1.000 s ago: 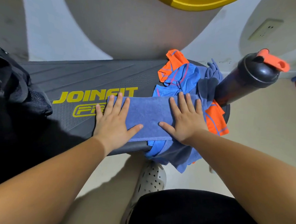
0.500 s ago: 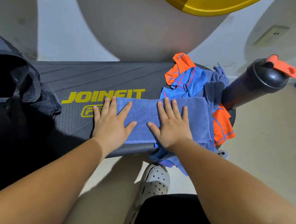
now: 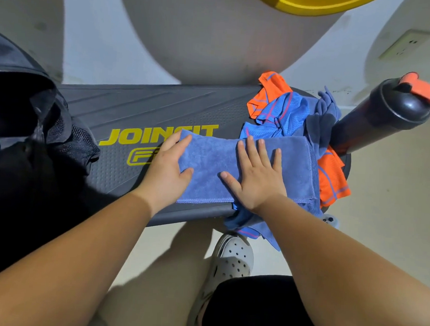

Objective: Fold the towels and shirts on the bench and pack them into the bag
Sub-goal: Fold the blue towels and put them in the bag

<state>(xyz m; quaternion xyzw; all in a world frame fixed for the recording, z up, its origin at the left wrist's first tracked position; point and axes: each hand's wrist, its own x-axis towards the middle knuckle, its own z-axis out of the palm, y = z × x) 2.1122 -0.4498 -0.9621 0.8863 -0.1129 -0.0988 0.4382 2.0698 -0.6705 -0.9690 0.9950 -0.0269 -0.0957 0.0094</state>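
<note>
Towel (image 3: 208, 167) lies flat, long axis along bench (image 3: 137, 102).

I've got my left hand (image 3: 164, 168) and right hand (image 3: 257, 178) pressing the blue towel (image 3: 208, 167) on the bench (image 3: 136, 107); shirts (image 3: 280, 111) heaped at its right end.

towel (image 3: 208, 167) plain mid blue, matching stitched edge. surface (image 3: 142, 103) dark grey, dotted texture, yellow lettering. shirt (image 3: 280, 109) bright blue w/ thin red stripes + orange panels. bag (image 3: 22, 126) black, mesh pocket. bottle (image 3: 378, 115) black, orange cap. clog (image 3: 233, 259) pale grey w/ holes. disc (image 3: 307, 2) up top yellow.
</note>
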